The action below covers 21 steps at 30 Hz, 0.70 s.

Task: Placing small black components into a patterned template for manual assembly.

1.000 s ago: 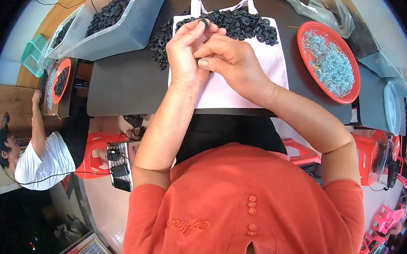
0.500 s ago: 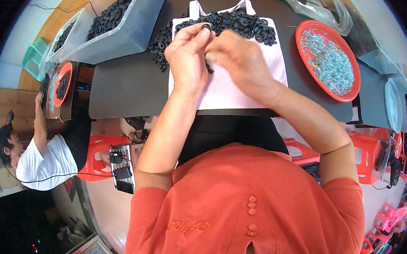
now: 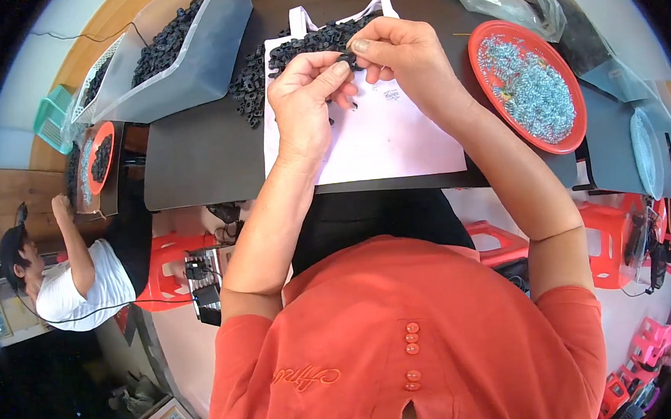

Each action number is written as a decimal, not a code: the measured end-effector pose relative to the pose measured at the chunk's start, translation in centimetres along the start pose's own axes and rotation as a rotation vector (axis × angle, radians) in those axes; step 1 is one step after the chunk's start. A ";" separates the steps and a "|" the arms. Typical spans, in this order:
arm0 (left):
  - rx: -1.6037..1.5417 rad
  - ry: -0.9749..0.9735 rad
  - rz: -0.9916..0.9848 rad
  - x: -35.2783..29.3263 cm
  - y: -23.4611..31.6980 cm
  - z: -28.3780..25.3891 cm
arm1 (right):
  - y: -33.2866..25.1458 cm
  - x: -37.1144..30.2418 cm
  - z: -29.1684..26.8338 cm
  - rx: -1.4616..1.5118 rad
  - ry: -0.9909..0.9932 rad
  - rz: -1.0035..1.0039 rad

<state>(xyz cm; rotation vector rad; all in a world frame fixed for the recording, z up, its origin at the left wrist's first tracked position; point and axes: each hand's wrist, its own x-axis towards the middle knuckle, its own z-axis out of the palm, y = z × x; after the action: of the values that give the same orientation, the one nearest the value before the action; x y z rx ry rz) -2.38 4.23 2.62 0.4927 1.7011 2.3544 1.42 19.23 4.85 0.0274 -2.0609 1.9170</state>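
Observation:
My left hand [image 3: 302,100] is closed in a pinch on a small black plastic part [image 3: 350,60], above a pale pink cloth bag [image 3: 401,148] lying on the table. From the right, my right hand [image 3: 413,65] meets it, thumb and forefinger pinched together against the upper side of that part. Whatever lies between those right fingertips is too small to make out. Just beyond both hands, a heap of similar black parts [image 3: 303,49] covers the far end of the bag and spills off its left side.
On the right stands a red plate [image 3: 582,121] of small silvery pieces like springs [image 3: 536,97]. A translucent bin [image 3: 215,55] of black parts fills the far left. Clear plastic bags [image 3: 530,2] lie at the far right. Past the table's left end, a co-worker [image 3: 94,282] sits by another red plate [image 3: 96,182].
My right hand, blurred and a little lower before, has come up to the black part with its fingers pinched. My left hand keeps its pinch. The whole view has shifted slightly.

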 end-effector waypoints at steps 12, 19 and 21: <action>0.099 0.026 0.020 -0.5 -0.2 0.1 | 1.1 -0.5 0.1 -0.119 -0.056 0.005; 0.171 0.024 0.087 -0.7 -0.5 0.2 | 1.6 -1.0 0.8 -0.580 0.104 -0.424; 0.180 0.024 0.095 -0.7 -0.6 0.2 | 1.8 -1.1 0.6 -0.619 0.104 -0.435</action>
<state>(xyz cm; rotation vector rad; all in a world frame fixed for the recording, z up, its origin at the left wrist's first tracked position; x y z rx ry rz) -1.66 4.35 2.03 0.5887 1.9531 2.2894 1.88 18.58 2.83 0.2060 -2.2544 0.9694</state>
